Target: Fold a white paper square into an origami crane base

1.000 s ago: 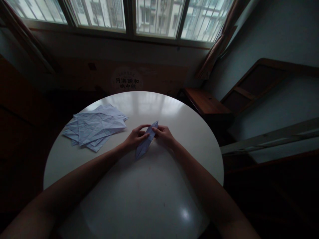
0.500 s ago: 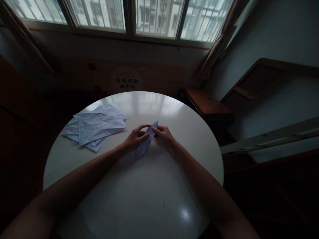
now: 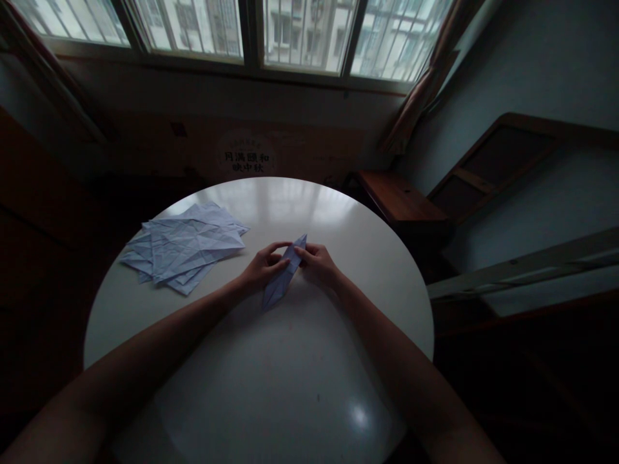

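Observation:
A narrow piece of folded paper (image 3: pixel 281 283), pale blue-white and pointed at both ends, slants across the middle of the round white table (image 3: pixel 271 374). My left hand (image 3: pixel 264 264) grips it from the left, thumb on its upper face. From the right, my right hand (image 3: pixel 318 261) pinches it near the upper tip. The fingers beneath the paper are partly hidden. Left of my hands lies a loose pile of creased paper sheets (image 3: pixel 188 245), apart from both hands.
Beyond the table's far right edge stands a low wooden stool or bench (image 3: pixel 401 196). A cardboard panel with printed characters (image 3: pixel 246 161) leans under the barred window (image 3: pixel 300 35). Brown curtains (image 3: pixel 416 106) hang at the sides. A wooden frame (image 3: pixel 503 154) rests along the right wall.

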The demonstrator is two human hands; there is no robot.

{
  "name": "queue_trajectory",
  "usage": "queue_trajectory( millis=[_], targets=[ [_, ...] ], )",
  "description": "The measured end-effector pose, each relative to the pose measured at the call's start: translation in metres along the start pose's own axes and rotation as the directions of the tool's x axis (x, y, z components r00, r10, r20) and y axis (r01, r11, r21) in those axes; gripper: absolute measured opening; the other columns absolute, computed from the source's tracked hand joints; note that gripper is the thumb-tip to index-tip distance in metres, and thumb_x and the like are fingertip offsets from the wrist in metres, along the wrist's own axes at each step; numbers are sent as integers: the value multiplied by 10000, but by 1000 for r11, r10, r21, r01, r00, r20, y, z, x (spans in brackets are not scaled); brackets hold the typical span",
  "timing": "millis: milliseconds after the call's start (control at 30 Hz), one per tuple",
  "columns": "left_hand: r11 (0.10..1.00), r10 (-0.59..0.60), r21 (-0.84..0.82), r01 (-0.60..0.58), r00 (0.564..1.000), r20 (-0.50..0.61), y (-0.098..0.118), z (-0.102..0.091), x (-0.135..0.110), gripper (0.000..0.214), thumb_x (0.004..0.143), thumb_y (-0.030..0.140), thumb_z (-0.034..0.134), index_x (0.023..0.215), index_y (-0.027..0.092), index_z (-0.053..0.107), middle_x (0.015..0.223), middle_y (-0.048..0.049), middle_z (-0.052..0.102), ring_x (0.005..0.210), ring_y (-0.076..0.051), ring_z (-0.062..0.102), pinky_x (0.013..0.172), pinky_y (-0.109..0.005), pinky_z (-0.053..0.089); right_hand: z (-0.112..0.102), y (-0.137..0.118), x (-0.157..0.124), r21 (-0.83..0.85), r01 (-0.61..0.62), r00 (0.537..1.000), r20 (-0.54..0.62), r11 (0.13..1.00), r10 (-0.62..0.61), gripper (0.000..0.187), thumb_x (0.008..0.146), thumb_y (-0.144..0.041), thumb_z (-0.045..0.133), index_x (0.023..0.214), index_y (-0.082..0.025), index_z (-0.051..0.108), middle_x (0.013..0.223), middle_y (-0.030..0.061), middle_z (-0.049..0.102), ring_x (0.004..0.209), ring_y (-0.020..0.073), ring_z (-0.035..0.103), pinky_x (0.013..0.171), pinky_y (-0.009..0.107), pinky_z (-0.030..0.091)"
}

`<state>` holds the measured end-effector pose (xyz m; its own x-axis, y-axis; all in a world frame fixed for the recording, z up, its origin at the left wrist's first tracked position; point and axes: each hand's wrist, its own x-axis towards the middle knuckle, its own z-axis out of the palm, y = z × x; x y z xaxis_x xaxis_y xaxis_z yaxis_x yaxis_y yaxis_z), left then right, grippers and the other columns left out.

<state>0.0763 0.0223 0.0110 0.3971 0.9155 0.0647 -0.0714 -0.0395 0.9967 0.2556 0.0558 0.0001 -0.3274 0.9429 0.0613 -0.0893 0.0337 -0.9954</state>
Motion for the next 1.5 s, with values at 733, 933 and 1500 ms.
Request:
queue_trajectory(
  millis=[733, 933, 1500],
  targets=[
    [1000, 10, 3, -10, 1000, -14, -3, 0, 0, 675, 777, 463, 708, 1318, 126, 486, 675, 2, 604, 472, -61, 472, 439, -149, 293, 2, -6, -3, 1, -3, 1000, -8, 1000, 3, 456, 659, -576, 711, 669, -134, 600, 547, -21, 519, 499, 81, 436, 501, 237, 320],
    [1000, 20, 25, -19, 1000, -10, -2, -1, 1, 673, 770, 467, 714, 1310, 127, 499, 637, 20, 581, 452, -52, 441, 433, -151, 277, 3, -6, -3, 6, -11, 1000, -21, 1000, 11, 476, 640, -595, 715, 665, -134, 602, 543, -21, 519, 503, 84, 432, 502, 237, 318],
    [1000, 8, 11, -8, 1000, -4, -2, -1, 1, 685, 770, 467, 712, 1318, 127, 484, 636, 18, 583, 458, -62, 459, 431, -152, 286, 2, -3, -1, -3, 0, 1000, -12, 1000, 0, 468, 656, -588, 706, 652, -133, 597, 543, -23, 510, 503, 83, 427, 506, 238, 312]
  ],
)
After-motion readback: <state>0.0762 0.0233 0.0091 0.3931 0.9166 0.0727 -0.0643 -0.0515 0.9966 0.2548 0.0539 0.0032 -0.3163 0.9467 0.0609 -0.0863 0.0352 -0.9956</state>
